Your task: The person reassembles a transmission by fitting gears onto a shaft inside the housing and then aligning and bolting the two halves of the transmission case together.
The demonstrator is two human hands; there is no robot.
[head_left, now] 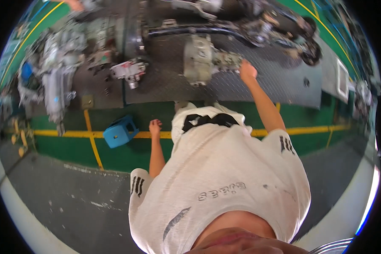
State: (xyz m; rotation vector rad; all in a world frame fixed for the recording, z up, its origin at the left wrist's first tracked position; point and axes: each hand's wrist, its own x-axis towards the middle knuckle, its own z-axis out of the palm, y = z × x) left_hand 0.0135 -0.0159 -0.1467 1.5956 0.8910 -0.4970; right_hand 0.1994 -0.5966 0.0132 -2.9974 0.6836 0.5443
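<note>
A grey cast-metal gearbox [199,59] lies on the dark textured tabletop [279,84] in front of me, its wide round housing to the left and a narrower body [227,60] to the right. At that narrow right end my right hand [248,71] is closed on the part, with the fingertips partly hidden behind it. My left hand [155,126] hangs low beside my body, short of the table edge. Its fingers are curled in and nothing shows in them. Motion blurs the parts on the table somewhat.
Behind the gearbox runs a long black axle [194,30]. A smaller silver casting [130,71] lies to its left, and larger grey transmission housings [57,80] at far left. A blue plastic stool [119,132] stands on the green floor. Another person's hand [75,5] shows at top left.
</note>
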